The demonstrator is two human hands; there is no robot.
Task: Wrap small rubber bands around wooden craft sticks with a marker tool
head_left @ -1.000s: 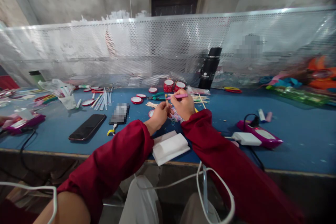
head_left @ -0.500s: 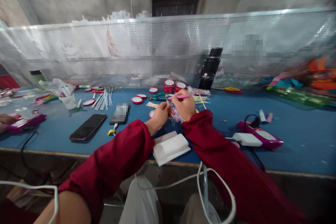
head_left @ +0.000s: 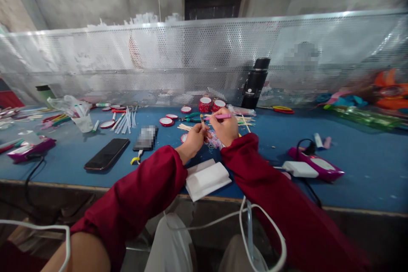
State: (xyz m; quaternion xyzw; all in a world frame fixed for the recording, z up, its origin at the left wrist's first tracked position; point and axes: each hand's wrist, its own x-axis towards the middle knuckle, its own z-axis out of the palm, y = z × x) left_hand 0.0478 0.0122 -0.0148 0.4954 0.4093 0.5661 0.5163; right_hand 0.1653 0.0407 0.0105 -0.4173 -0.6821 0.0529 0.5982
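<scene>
My left hand pinches a thin wooden stick upright between its fingertips. In my right hand is a pink pen, held nearly level, its tip pointing left close to the top of the stick. Whether the tip touches the stick is too small to tell. Beneath and between the hands lies a tangle of pale coloured threads. More wooden sticks lie just left of the hands, and teal-handled pliers lie behind them. Folded white paper rests by the table edge below my wrists.
Small red-rimmed drums stand at the back beside a black flask. To the left lie a dark phone, white tubes and a cup of pens. A purple power strip with a white plug lies right. A perforated metal screen bounds the table.
Both hands keep nearly the same place, with only a slight shift of pen and stick. Another person's hand at the far left edge has gone out of view.
</scene>
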